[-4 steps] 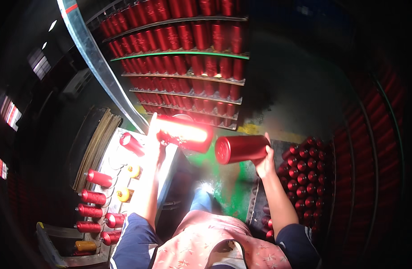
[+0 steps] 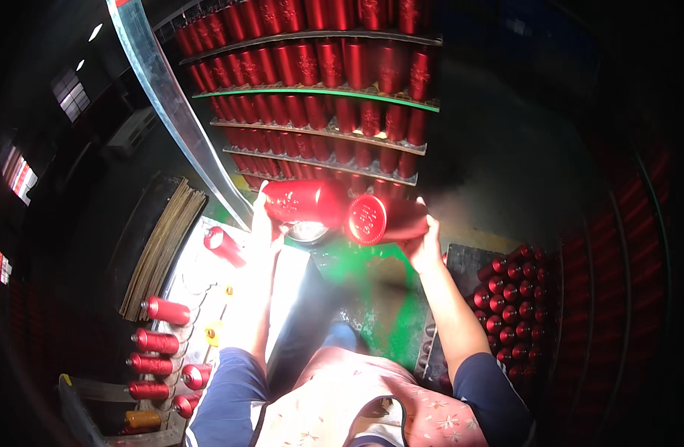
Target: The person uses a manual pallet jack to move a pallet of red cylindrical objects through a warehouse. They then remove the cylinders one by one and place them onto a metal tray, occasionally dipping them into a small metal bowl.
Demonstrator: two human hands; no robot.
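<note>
Two shiny red bottles are held up in front of me, lying on their sides with their bases toward each other. My left hand (image 2: 264,217) grips the end of the left bottle (image 2: 306,201), whose side has a raised pattern. Closed around the end of the other bottle (image 2: 398,221) is my right hand (image 2: 427,246). The round base of this right bottle faces partly toward me and has raised marks and a notched rim. Both bottles' necks are hidden at the hands. The bases come close together; whether they touch I cannot tell.
Ahead stands a tall rack (image 2: 319,91) with rows of red bottles. A brightly lit bench (image 2: 241,298) on my left carries red bottles (image 2: 157,342) lying down and yellow parts. A curved clear strip (image 2: 170,104) hangs at left. Many bottles (image 2: 509,298) are packed at right.
The right bottle has moved left and up, and its base has turned more toward me. The left bottle has risen slightly and lost most of its glare. The gap between them has narrowed.
</note>
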